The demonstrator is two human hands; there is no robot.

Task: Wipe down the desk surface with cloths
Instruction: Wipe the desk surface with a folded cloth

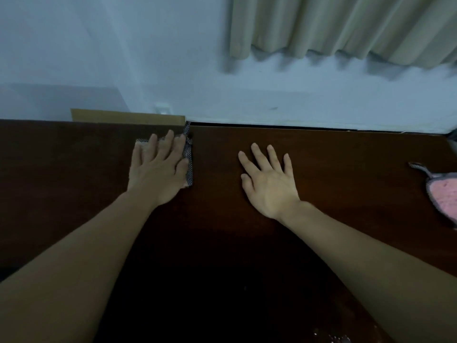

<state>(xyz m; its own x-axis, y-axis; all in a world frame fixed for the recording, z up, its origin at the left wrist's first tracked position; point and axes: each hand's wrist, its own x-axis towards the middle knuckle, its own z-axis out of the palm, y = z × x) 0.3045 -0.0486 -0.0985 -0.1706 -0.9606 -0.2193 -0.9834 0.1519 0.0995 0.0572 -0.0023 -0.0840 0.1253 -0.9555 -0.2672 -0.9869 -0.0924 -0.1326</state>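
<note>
Dark brown wood runs under both hands, the top of the desk [333, 169]. The left hand [158, 167] lies flat with its fingers straight and spread, pressing a cloth [188, 157] down on the desk near its far edge. Most of that cloth is hidden under the palm; a grey woven border shows along the thumb side and past the fingertips, and a pale pink bit shows by the little finger. One corner of the cloth reaches up to the desk's far edge.

The right hand [268, 179] rests flat on the bare desk, fingers straight and apart, holding nothing. It sits just to the right of the cloth, apart from it, and a little nearer to the person than the left hand's fingertips.

A second cloth [442, 191], pink with a grey edge and a grey loop, lies at the desk's right edge, well apart from the right hand and cut off by the frame.

Behind the desk's far edge, beyond the left hand, stands a flat piece of cardboard [128, 116]. A white wall [247, 100] rises behind the desk, with a small white socket [162, 110] just above the cardboard. A beige curtain [346, 26] hangs above the desk's right half.
</note>
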